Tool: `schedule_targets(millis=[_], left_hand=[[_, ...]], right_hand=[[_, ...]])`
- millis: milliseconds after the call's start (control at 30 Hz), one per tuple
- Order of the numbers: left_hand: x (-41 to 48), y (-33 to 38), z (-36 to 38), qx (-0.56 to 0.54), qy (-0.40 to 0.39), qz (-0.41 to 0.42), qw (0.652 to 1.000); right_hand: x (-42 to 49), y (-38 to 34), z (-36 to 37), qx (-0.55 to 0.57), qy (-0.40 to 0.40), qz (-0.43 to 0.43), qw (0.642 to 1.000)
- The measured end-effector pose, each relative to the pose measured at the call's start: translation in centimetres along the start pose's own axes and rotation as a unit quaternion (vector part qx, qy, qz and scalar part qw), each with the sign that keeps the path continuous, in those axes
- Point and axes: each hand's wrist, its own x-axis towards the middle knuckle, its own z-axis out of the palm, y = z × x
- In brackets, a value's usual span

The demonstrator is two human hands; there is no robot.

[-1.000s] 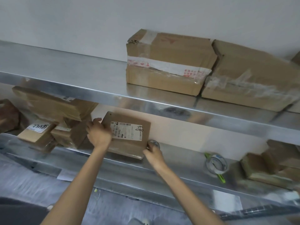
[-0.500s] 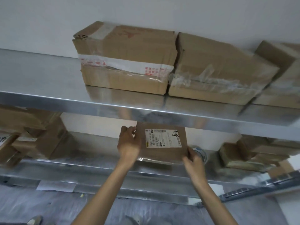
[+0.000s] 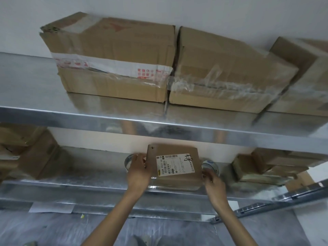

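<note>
A small brown cardboard parcel (image 3: 174, 157) with a white shipping label stands tilted on the lower metal shelf (image 3: 92, 181), label facing me. My left hand (image 3: 140, 170) grips its left edge, fingers curled round it. My right hand (image 3: 212, 182) holds the parcel's lower right corner. Both forearms reach up from the bottom of the view.
The upper metal shelf (image 3: 35, 89) carries three large taped cardboard boxes (image 3: 115, 55) along the wall. A tape roll (image 3: 212, 165) lies behind the parcel's right side, another roll (image 3: 128, 161) behind my left hand. More brown boxes (image 3: 33, 155) crowd the lower shelf's left and right (image 3: 269, 166) ends.
Both hands have carried the parcel to the right along the lower shelf, away from the left pile. The view has swung right and closer.
</note>
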Motion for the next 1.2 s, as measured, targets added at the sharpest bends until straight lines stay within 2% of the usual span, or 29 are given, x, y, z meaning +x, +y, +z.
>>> schedule_targets(millis=[67,133,167,300,367,500,633,767,833,967,1133,1200], left_hand=[[-0.1,0.1,-0.1,0.002,-0.007,0.000,1.000],[-0.1,0.2,-0.2,0.010,-0.011,0.004,1.000],[-0.1,0.3,-0.3,0.012,-0.012,0.004,1.000],[-0.1,0.6,-0.6,0.022,-0.025,0.010,0.999],[0.0,0.4,-0.7,0.028,-0.035,0.018,0.999],[0.1,0.4,-1.2,0.054,-0.057,0.032,0.996],[-0.3,1.7,-1.6,0.116,-0.025,0.120,0.986],[-0.4,4.2,-1.1,0.018,-0.080,0.259,0.962],[-1.0,6.5,-1.2,-0.049,-0.105,0.294,0.949],[-1.4,9.9,-1.5,-0.098,-0.144,0.292,0.940],[-0.9,10.0,-2.5,-0.184,-0.127,0.231,0.947],[-1.0,9.5,-2.9,-0.177,-0.119,0.234,0.948]], right_hand=[[1.3,1.6,-0.1,-0.095,0.033,-0.050,0.994],[2.8,3.9,0.8,-0.188,0.010,-0.084,0.979],[3.6,5.1,1.4,-0.222,0.003,-0.075,0.972],[4.6,5.9,2.1,-0.291,-0.028,-0.096,0.951],[4.6,4.1,1.5,-0.233,-0.024,-0.076,0.969],[4.3,1.6,-0.7,-0.180,-0.018,-0.065,0.981],[3.9,-0.5,-2.6,-0.127,0.018,-0.090,0.988],[2.0,-4.5,-3.9,-0.021,0.041,-0.135,0.990],[0.8,-6.9,-4.0,0.014,0.046,-0.174,0.984],[-0.5,-9.7,-2.9,0.062,0.027,-0.209,0.976],[-1.4,-10.6,-1.9,0.091,-0.021,-0.192,0.977],[-1.8,-10.2,-1.4,0.104,-0.038,-0.182,0.977]])
